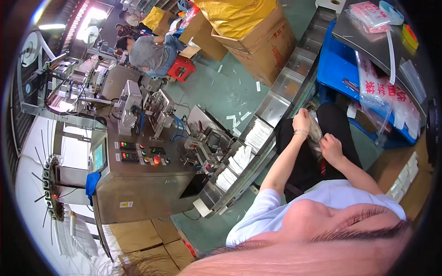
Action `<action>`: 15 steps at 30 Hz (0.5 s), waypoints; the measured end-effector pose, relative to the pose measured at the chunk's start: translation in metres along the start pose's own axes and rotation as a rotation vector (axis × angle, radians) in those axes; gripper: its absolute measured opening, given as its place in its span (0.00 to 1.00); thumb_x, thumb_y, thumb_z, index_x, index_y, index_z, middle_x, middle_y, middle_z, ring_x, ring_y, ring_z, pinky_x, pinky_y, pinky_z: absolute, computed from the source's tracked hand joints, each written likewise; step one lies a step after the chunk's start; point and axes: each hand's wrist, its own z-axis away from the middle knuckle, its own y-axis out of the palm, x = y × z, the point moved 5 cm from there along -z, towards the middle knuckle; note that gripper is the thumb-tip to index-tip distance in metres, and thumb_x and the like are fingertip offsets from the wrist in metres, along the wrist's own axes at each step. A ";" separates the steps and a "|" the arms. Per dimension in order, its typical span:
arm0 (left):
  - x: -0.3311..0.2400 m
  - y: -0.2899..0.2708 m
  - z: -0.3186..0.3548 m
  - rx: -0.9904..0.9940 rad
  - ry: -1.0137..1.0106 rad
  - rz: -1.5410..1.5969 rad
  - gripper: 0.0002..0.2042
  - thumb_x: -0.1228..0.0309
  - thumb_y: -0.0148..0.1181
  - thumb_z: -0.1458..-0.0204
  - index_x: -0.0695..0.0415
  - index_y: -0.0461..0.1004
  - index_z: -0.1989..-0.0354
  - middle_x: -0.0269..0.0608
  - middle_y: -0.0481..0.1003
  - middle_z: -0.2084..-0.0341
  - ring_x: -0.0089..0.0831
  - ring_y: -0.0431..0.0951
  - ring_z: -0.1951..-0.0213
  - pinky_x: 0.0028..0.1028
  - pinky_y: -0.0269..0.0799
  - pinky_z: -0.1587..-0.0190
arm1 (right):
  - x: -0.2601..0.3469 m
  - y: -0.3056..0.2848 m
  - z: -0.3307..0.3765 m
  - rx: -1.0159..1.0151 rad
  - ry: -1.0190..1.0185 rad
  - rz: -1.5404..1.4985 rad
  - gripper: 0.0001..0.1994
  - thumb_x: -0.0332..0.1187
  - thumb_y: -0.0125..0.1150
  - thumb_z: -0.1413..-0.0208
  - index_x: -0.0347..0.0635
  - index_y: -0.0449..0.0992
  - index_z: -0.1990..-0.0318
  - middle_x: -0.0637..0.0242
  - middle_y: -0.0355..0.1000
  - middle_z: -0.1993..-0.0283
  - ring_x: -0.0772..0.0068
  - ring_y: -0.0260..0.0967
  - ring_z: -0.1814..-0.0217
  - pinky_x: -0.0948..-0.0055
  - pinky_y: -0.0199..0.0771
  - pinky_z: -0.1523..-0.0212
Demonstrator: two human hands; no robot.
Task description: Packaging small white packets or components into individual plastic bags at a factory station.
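Single view, head-worn fisheye, left camera of my pair. It looked steeply down and was rolled, so my own hair and white sleeve filled the lower edge, very near. My left hand and right hand sat mid-right, close. The packing machine and conveyor lay farther left, edges bowed toward the rim.

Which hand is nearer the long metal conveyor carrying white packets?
Left. The left hand sits just beside the long metal conveyor, while the right hand is farther away, over the lap.
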 end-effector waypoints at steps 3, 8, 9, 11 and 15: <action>-0.009 -0.004 -0.001 -0.003 0.013 0.002 0.06 0.67 0.48 0.49 0.53 0.71 0.69 0.53 0.74 0.78 0.52 0.74 0.71 0.44 0.69 0.69 | 0.010 -0.005 -0.002 -0.006 -0.037 0.007 0.05 0.26 0.56 0.57 0.39 0.68 0.80 0.61 0.62 0.73 0.59 0.64 0.70 0.63 0.65 0.71; -0.004 0.014 0.006 0.100 0.059 -0.023 0.07 0.68 0.49 0.50 0.52 0.72 0.66 0.52 0.73 0.79 0.52 0.74 0.72 0.43 0.69 0.69 | 0.011 -0.002 0.014 -0.047 0.076 -0.057 0.04 0.23 0.55 0.57 0.38 0.67 0.78 0.60 0.62 0.73 0.57 0.65 0.69 0.62 0.67 0.71; -0.002 0.021 0.004 0.120 0.064 -0.022 0.07 0.68 0.49 0.50 0.52 0.72 0.66 0.52 0.73 0.79 0.52 0.74 0.72 0.43 0.69 0.69 | 0.004 0.005 0.019 -0.049 0.096 -0.052 0.04 0.23 0.55 0.57 0.38 0.67 0.78 0.60 0.62 0.73 0.57 0.65 0.69 0.62 0.67 0.71; 0.010 0.019 0.000 0.068 0.084 0.048 0.08 0.68 0.49 0.50 0.52 0.72 0.64 0.51 0.73 0.81 0.47 0.76 0.75 0.40 0.70 0.73 | 0.009 0.008 0.016 -0.051 0.081 -0.091 0.02 0.22 0.54 0.57 0.37 0.67 0.75 0.59 0.62 0.72 0.55 0.65 0.68 0.62 0.68 0.70; 0.037 0.018 -0.004 0.081 0.010 0.238 0.09 0.67 0.50 0.49 0.56 0.69 0.61 0.46 0.72 0.84 0.38 0.75 0.81 0.33 0.69 0.81 | 0.016 0.012 0.007 -0.064 0.075 -0.140 0.05 0.21 0.53 0.56 0.37 0.66 0.70 0.57 0.63 0.71 0.53 0.65 0.67 0.60 0.68 0.69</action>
